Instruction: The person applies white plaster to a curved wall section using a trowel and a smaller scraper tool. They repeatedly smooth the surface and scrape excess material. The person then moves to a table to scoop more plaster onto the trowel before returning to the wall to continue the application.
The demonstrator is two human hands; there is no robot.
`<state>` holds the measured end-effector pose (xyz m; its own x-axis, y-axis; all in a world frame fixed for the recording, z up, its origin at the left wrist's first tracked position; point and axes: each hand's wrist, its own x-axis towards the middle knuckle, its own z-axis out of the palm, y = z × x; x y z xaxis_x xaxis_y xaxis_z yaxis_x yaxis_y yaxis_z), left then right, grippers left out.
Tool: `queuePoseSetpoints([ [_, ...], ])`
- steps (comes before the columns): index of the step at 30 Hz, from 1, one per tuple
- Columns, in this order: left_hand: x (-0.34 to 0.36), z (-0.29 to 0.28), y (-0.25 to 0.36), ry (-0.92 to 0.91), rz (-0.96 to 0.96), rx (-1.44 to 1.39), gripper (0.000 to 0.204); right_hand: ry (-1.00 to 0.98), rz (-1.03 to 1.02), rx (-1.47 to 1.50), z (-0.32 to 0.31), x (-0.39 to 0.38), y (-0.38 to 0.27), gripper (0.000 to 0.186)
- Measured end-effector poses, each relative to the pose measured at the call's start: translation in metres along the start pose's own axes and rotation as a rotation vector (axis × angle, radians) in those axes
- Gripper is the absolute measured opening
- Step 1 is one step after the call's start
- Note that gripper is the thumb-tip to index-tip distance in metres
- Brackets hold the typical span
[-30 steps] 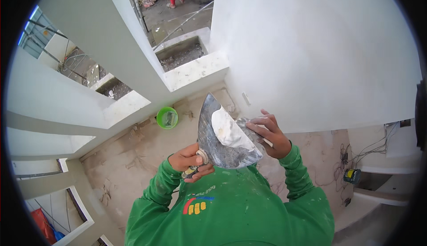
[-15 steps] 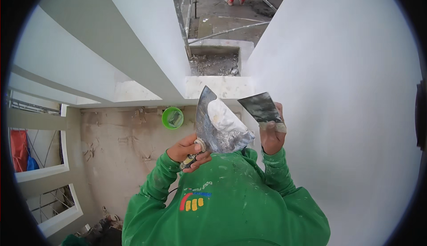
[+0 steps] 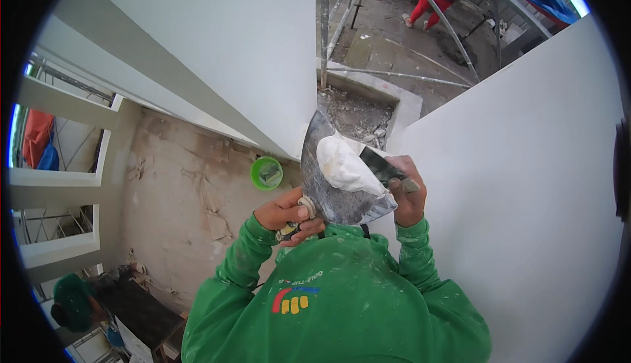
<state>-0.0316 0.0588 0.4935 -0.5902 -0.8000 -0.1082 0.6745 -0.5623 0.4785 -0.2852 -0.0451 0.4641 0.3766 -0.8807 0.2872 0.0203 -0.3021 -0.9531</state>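
Observation:
My left hand (image 3: 281, 212) is wrapped round the handle of a wide grey metal putty plate (image 3: 315, 182) with one curved edge. A thick white mound of putty (image 3: 345, 164) lies on the plate's face. In my right hand (image 3: 411, 199) is a flat dark-bladed scraper (image 3: 380, 167), gripped between thumb and fingers. Its blade is tilted close against the right side of the mound; whether it touches the putty I cannot tell. Both tools are held up in front of my chest.
A smooth white wall (image 3: 513, 185) rises close on my right, and a pale column (image 3: 217, 41) stands ahead left. A green bucket (image 3: 267, 173) sits on the dusty floor. Metal scaffolding (image 3: 394, 72) and a person in red trousers (image 3: 430, 5) are beyond. Another person's green cap (image 3: 71, 302) shows lower left.
The scraper has moved left and down to the putty, its blade now more edge-on. The putty looks fuller and more gathered on the plate. My view has turned, bringing more of the yard in.

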Motion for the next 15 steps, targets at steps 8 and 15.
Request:
queuePoseSetpoints([
  [8,0.065,-0.049,0.027,-0.188,-0.472,0.571,0.02,-0.279,0.499,1.601,0.009,0.035,0.045,0.04],
  [15,0.074,-0.05,0.05,-0.193,-0.499,0.497,0.017,-0.069,0.752,0.291,-0.009,0.024,0.072,0.04],
])
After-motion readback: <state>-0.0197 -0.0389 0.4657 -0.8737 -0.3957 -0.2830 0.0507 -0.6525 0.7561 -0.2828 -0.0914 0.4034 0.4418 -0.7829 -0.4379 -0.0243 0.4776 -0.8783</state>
